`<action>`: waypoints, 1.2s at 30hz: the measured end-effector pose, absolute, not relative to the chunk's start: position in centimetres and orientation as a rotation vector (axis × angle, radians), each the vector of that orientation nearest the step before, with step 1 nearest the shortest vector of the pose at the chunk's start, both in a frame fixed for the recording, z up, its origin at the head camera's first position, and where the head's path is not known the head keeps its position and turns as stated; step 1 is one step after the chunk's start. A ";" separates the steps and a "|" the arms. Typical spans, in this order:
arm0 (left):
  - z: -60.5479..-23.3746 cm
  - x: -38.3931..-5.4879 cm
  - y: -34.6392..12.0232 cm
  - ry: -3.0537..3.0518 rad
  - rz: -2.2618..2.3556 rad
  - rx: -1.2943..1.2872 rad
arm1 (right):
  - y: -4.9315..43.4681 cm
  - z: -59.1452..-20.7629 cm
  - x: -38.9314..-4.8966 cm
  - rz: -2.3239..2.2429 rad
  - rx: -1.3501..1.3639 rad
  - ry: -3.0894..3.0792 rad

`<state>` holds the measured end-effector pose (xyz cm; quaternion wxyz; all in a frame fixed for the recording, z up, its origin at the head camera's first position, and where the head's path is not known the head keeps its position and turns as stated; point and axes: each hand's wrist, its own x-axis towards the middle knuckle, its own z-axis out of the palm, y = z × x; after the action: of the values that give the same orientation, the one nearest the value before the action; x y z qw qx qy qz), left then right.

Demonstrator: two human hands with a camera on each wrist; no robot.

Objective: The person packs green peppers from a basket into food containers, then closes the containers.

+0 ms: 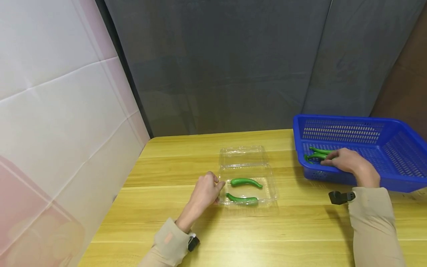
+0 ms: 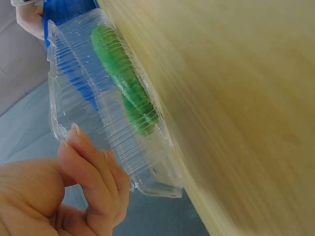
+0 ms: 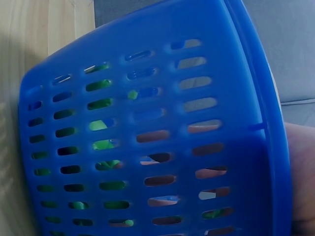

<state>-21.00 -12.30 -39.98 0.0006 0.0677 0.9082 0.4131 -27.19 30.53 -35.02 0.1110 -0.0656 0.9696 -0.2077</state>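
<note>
A clear plastic clamshell box (image 1: 271,185) lies with its lid (image 1: 245,155) folded back. Two green chili peppers (image 1: 246,182) rest in its base, roughly parallel. At the box's left edge, my left hand (image 1: 205,191) pinches the rim with curled fingers (image 2: 86,164). My right hand (image 1: 348,162) reaches over the near wall of a blue plastic basket (image 1: 333,174), its fingertips down at several green chili peppers (image 1: 317,156) in the left corner. Whether those fingers hold a pepper is hidden. The basket's slotted wall (image 3: 162,118) fills most of the right wrist view.
Box and basket stand on a yellow wood-grain table (image 1: 283,237), the basket at the right. A grey curtain (image 1: 217,74) hangs behind the table. A whitish panel (image 1: 66,111) runs along the left side.
</note>
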 end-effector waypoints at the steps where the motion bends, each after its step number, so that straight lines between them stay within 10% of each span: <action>1: -40.0 -21.0 -12.3 2.849 1.301 0.212 | 30.6 -35.1 -27.2 -0.601 -0.204 2.848; 36: -39.9 -20.9 -12.2 2.854 1.301 0.234 | 31.8 -34.9 -27.8 -0.634 -0.184 2.898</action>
<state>-20.92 -12.22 -39.94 -0.0018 0.0744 0.9074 0.4136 -27.82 31.83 -34.94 0.0848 -0.0616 0.9715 -0.2127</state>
